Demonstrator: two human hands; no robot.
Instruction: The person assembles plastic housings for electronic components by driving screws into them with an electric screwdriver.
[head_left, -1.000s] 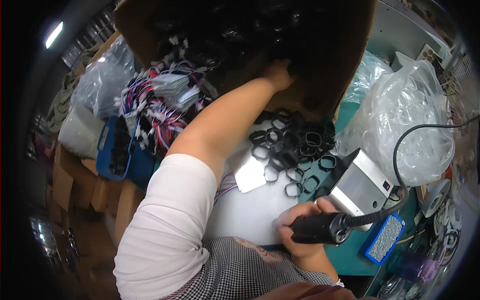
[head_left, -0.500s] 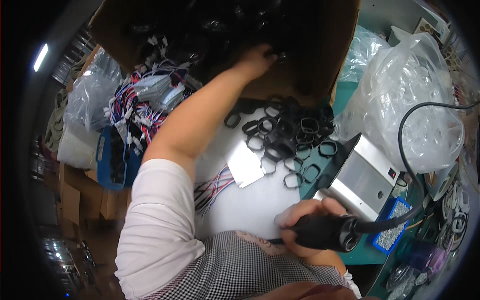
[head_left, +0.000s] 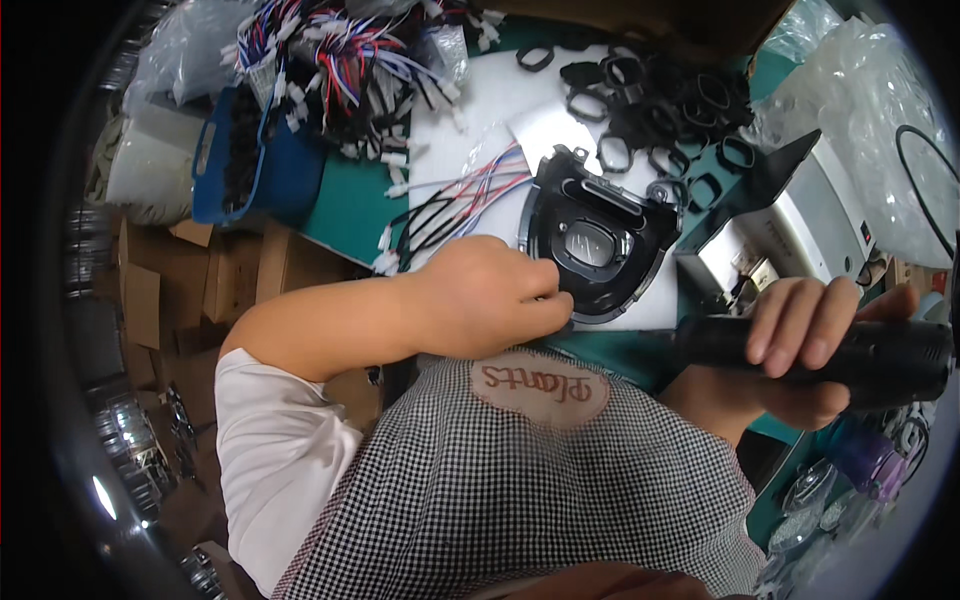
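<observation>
Head view: we see our two hands apart, each closed on something of its own. The left hand [head_left: 490,300] is a loose fist with its fingers curled over the near left rim of a black housing [head_left: 600,245]; its thumb is hidden from us. The housing is in front of the apron [head_left: 520,470], over the near part of a white mat [head_left: 440,125], with an oval part in its middle; we cannot tell whether it rests on the mat or is held just above it. The right hand [head_left: 805,335] is wrapped around a thick black tool [head_left: 895,362], lying nearly level, its left end near the housing but apart from it. To the left of the housing, thin wires [head_left: 470,200] fan out over the mat's edge, and a glossy white card [head_left: 545,125] lies just beyond. Farther off we find a heap of black rings [head_left: 645,130], some lying singly toward a metal machine [head_left: 835,205] on the right. A clear bag [head_left: 870,110] sits behind that machine. At far left, a blue basket [head_left: 290,170] stands on the green table [head_left: 345,205] near a tangle of cables [head_left: 330,50].
</observation>
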